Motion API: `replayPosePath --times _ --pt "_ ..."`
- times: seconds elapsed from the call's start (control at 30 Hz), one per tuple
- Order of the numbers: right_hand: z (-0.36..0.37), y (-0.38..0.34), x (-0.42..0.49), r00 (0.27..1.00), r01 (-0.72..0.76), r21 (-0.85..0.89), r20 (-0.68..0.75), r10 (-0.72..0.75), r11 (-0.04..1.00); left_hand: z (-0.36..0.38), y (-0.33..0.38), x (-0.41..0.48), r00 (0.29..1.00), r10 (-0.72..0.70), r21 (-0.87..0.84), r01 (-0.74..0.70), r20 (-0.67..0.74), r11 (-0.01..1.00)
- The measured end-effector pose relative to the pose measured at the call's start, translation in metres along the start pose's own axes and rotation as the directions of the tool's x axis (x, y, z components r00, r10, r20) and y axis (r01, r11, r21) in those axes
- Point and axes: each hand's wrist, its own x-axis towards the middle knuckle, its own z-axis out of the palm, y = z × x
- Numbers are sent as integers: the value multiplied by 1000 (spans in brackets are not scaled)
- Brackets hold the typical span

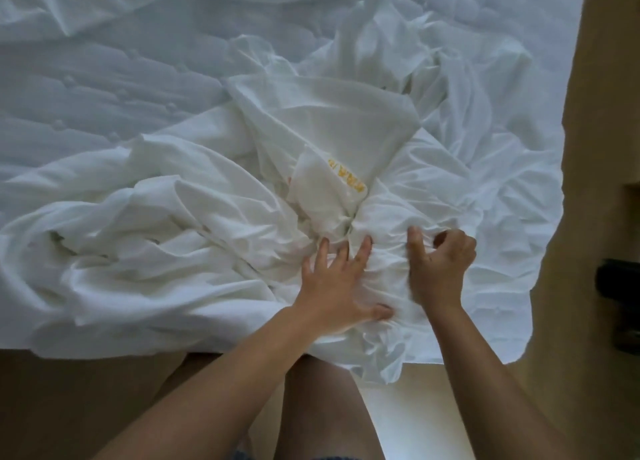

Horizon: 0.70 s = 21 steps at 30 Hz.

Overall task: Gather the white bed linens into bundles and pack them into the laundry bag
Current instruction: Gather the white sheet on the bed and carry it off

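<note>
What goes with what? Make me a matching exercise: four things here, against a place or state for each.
1 left hand
2 right hand
3 yellow lettering
4 mattress

A quilted, uncovered, upper left
B fingers spread flat on the sheets
C fingers curled, bunching the sheets
D middle of the sheets

Pairs: 1-B, 2-C, 3-D, 4-A

We spot one marking only: yellow print (347, 177) on folded white linen (322, 200) lying mid-heap on bed (104, 89). Short row of characters, running diagonally along fold's edge, seemingly upside down from our side. Glyphs blurred and small; we cannot read them, nor tell letters from digits. We make out no legible word, brand or number anywhere.
</note>
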Motion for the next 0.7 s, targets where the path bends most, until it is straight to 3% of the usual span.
replayPosePath --times 0.1,0.13,0.2,0.27,0.33,0.37,0.53,0.7 --pt "-7 2 5 999 -26 66 -45 29 997 -8 2 1 991 22 55 -15 -130 998" --pt "-11 2 12 996 -85 80 -9 86 993 -16 2 4 975 -6 -38 -2 -223 999" --pt "-17 5 27 956 -269 129 153 249 954 -34 6 19 915 -191 -384 43 -356 922" --pt "-20 9 38 883 -411 229 341 322 882 -45 15 42 870 -400 -653 127 -289 747" --pt "-20 14 45 844 -467 319 438 309 825 -43 33 65 865 -470 -796 156 -175 585" --pt "-22 15 46 843 -477 359 446 301 802 -38 42 72 869 -470 -809 161 -155 565" --pt "-49 36 42 898 -433 591 348 269 680 -21 68 89 897 -371 -657 132 -238 742" --pt "-130 54 62 983 -186 736 143 118 651 -46 170 63 943 -152 -487 -13 -297 873"
